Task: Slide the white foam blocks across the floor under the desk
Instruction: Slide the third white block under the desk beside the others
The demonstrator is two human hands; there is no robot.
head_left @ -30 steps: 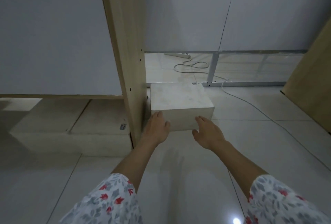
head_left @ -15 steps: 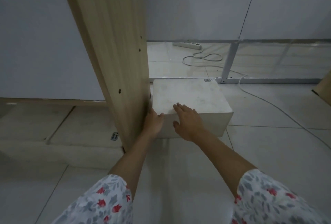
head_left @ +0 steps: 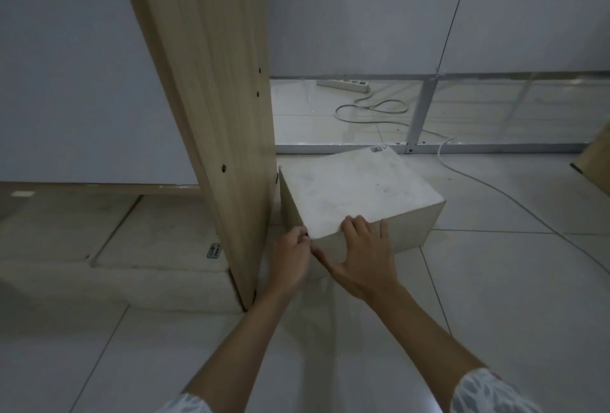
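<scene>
Right hand (head_left: 361, 257): now spread flat over foam block's (head_left: 356, 191) near corner.
Left hand (head_left: 292, 259): fingers pinching that corner.
Block: turned askew from desk panel (head_left: 211, 115); slide begun.

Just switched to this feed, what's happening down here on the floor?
A person is crouched under a desk with both hands on the near corner of a white foam block that sits on the tiled floor, just right of the wooden desk panel. The left hand is at the block's left edge and the right hand is spread on its front face. The block sits turned at an angle to the panel. More foam blocks lie left of the panel. A power strip and its cable lie behind.
</scene>
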